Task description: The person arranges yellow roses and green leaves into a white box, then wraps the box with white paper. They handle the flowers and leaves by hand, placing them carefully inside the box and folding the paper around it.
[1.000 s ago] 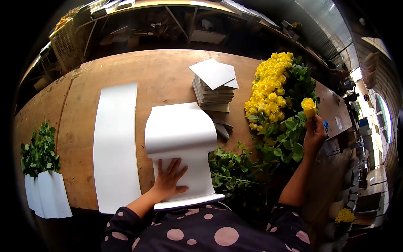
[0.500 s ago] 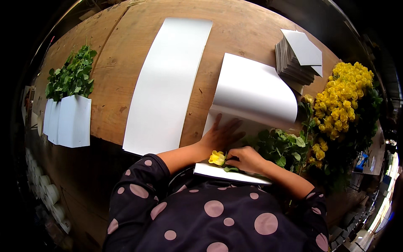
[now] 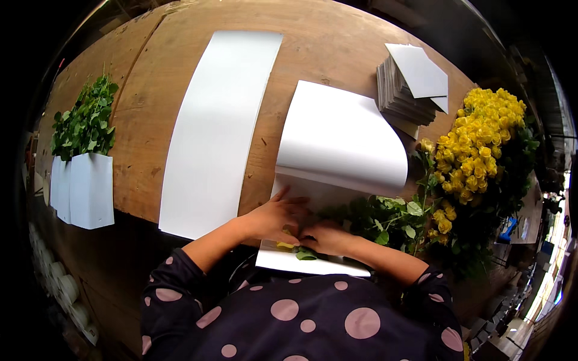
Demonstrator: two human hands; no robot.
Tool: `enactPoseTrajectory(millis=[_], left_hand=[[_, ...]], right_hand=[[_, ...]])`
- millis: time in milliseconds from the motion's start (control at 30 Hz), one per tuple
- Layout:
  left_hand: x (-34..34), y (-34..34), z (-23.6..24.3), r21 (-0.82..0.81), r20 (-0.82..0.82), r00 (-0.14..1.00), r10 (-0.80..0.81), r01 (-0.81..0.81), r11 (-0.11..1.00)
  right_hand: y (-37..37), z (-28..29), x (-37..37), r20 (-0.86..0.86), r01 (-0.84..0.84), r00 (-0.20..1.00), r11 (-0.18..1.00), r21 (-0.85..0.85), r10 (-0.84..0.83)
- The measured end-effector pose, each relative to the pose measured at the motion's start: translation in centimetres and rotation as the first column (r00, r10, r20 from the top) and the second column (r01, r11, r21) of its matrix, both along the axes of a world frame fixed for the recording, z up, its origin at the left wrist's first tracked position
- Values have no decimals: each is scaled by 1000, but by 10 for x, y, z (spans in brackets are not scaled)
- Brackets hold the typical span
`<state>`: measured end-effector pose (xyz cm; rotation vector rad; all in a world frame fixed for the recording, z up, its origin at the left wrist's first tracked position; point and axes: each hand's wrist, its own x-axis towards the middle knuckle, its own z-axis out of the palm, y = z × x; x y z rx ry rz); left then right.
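Note:
My left hand lies with fingers outspread on the folded white paper, its thumb side over a yellow rose that is partly hidden. My right hand is beside it, closed on that rose near the head, with green leaves below the fingers. The paper's upper part curls over above both hands. A leafy heap of stems lies just right of the hands.
A long white paper stack lies left of centre. Leafy stems in white wraps sit at the table's left edge. A pile of card squares stands at back right, beside massed yellow roses.
My right hand has come down from the right with the rose onto the paper. My left hand has shifted over the rose, now partly covering it. The camera view has tilted down.

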<state>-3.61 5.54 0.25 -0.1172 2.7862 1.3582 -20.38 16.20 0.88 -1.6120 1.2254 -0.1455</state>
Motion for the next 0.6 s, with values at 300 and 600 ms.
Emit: enactPoseTrajectory(millis=[300,600], left_hand=[[1,11,16,-60,124,989,75,-68,996],[-4,18,32,-159,187,978,92,-62,985]], right_hand=[[-52,70,-168,587,953,257,102,-285,-768],[-15,-49,-301,-277,865,-66,84,-496,-959]])
